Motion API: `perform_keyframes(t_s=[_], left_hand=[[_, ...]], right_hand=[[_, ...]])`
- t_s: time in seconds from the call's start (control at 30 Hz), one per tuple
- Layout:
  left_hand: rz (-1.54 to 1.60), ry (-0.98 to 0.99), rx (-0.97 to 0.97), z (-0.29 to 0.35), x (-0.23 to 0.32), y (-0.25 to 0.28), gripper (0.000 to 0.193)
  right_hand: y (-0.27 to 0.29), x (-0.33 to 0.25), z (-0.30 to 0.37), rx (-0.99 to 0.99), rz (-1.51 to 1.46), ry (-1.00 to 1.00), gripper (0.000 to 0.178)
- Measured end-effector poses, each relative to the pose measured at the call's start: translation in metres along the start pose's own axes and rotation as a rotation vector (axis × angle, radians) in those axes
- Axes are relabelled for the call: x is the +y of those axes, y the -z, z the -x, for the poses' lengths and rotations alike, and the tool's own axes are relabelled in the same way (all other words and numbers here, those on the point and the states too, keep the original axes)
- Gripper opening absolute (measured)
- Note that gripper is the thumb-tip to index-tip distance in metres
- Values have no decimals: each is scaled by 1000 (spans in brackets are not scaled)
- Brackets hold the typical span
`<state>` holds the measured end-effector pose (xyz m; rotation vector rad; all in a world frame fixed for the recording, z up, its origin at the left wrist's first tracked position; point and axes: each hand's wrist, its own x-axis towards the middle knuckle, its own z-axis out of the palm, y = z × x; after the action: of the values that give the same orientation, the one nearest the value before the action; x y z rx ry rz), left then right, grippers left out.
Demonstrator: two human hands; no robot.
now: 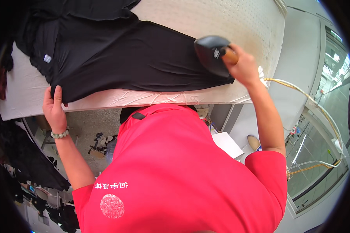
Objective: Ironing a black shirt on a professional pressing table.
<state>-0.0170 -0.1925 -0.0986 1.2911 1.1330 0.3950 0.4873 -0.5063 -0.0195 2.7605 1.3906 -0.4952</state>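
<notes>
A black garment [120, 58] lies spread flat across a white padded ironing table [229, 23]. My right hand [243, 68] grips the brown wooden handle of a dark iron [212, 54], which rests on the garment's right end near the table's front edge. My left hand [54, 110] pinches the garment's left corner at the front edge, thumb on top, holding the cloth taut. A pale bead bracelet [60, 134] circles the left wrist. My red shirt [175, 174] fills the lower middle of the view.
A yellowish hose [319, 108] runs from near the iron down to the right. More dark clothes [27, 163] hang below the table at the left. A white box [227, 143] and clutter [99, 143] sit on the floor beneath.
</notes>
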Motion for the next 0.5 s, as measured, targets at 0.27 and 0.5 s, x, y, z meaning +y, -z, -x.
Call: perform_keyframes(t_s=[0.27,0.5], left_hand=[[69,-114,104,-9,15,0,16],[52,-133,96,-5,22,-1,14]], right_hand=[[-8,26,32,-153,92,-82,36],[13,127,-63,64,-9,-315,37]])
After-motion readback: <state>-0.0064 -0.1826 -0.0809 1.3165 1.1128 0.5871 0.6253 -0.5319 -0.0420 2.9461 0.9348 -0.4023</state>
